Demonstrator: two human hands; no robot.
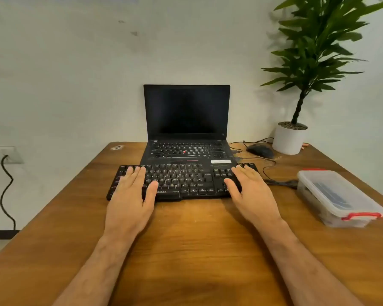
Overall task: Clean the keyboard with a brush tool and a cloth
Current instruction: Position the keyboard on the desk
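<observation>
I see my left hand [132,191] and right hand [249,188] lying flat with straight fingers, gripping nothing, on the ends of the black keyboard [181,181] before the laptop [187,120]; it looks rigid, light, best held by both short edges.

Keyboard [181,182] front edge at 7 o'clock: partial white brand text "…RONICS", start hidden by left hand [131,195]. Key legends blurred. Laptop [186,133] white sticker unreadable.
</observation>
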